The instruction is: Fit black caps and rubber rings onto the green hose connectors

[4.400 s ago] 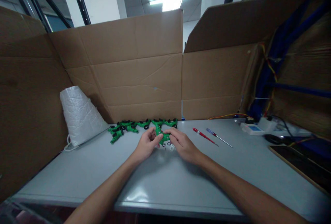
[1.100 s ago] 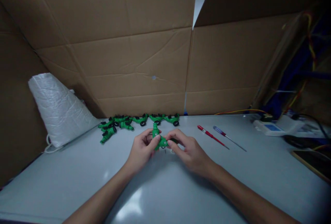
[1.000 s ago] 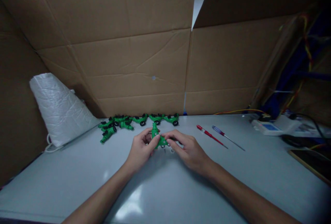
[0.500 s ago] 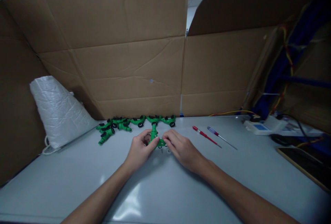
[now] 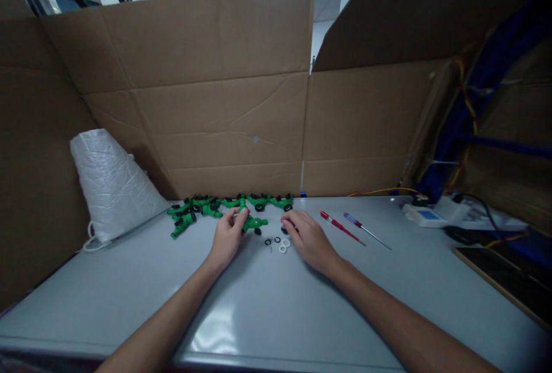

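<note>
left hand (image 5: pixel 227 236) pinching a green fitting (image 5: pixel 250 223), right hand (image 5: pixel 308 239) pinching a small black part (image 5: pixel 283 230).
the fitting is over the table (image 5: pixel 259 315), stem out toward the right hand; black rings (image 5: pixel 268 242) and white rings (image 5: pixel 283 249) lie between the hands, more fittings (image 5: pixel 183 224) behind, screwdrivers (image 5: pixel 345 229) to the right, and a white bag (image 5: pixel 114 180), contents hidden, far left.

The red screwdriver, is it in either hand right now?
No, the red screwdriver lies on the table, to the right of the right hand.

Bare forearms (image 5: pixel 176 310) (tapering forward), bare left grip (image 5: pixel 226 239), bare right grip (image 5: pixel 308 239)
</note>
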